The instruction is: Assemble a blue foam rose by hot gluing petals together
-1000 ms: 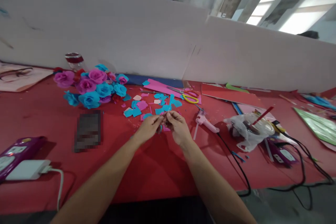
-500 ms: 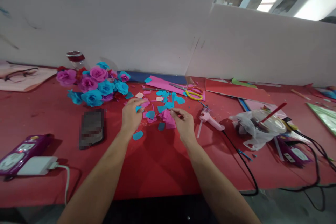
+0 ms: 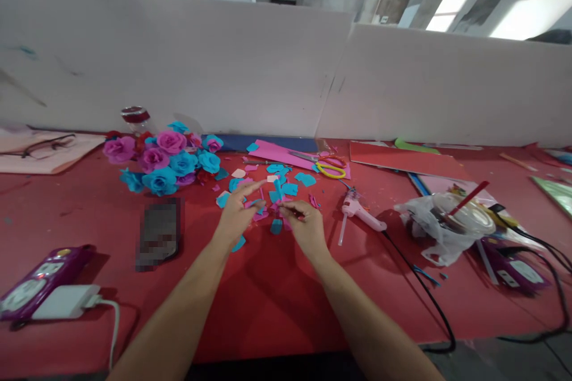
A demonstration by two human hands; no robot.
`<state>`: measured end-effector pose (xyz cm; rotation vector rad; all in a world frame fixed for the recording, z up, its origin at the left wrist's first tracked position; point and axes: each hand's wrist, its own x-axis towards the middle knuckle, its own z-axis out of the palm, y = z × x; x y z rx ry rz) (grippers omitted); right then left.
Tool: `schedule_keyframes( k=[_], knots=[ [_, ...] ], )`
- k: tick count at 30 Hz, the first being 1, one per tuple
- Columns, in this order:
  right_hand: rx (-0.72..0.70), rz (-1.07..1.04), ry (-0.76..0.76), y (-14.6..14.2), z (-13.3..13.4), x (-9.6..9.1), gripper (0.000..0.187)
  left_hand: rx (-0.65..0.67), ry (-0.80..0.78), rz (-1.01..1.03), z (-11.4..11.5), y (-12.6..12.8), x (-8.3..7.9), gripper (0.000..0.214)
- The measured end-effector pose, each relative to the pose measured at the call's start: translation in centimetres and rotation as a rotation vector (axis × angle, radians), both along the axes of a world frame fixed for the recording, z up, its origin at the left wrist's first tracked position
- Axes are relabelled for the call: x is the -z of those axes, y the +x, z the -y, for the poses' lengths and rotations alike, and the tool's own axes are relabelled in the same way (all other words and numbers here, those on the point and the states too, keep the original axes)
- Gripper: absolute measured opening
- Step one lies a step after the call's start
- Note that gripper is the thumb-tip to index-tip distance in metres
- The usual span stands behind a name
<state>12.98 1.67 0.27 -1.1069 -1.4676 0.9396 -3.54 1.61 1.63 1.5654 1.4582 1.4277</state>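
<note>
My left hand (image 3: 236, 214) hovers over a scatter of blue and pink paper petals (image 3: 280, 186) on the red table (image 3: 268, 286). Its forefinger points out, while thumb and middle finger pinch a blue paper petal (image 3: 260, 205). My right hand (image 3: 305, 224) is right beside it, fingertips almost touching. Its fingers are pinched on something small that I cannot make out. A blue petal (image 3: 276, 226) lies just below the two hands.
A bunch of pink and blue paper roses (image 3: 164, 158) lies at the back left, a phone (image 3: 159, 233) in front of it. Yellow scissors (image 3: 329, 168), a glue gun (image 3: 360, 215) with its cable, a bagged plastic cup (image 3: 447, 221) and a purple power strip (image 3: 39, 278) surround the hands.
My left hand reached left into the petals, then came back to the right hand with a blue petal. The right hand stayed pinched and drew slightly nearer.
</note>
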Motion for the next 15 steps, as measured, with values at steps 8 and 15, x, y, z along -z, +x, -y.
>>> schedule_keyframes(
  k=[8,15],
  knots=[
    [-0.029,0.022,0.145,-0.5,0.6,0.1,0.016,0.137,-0.039,0.142,1.0,1.5,-0.4,0.012],
    [-0.073,0.137,0.217,-0.4,0.8,0.3,0.022,0.179,0.005,0.119,1.3,1.4,-0.9,0.007]
  ],
)
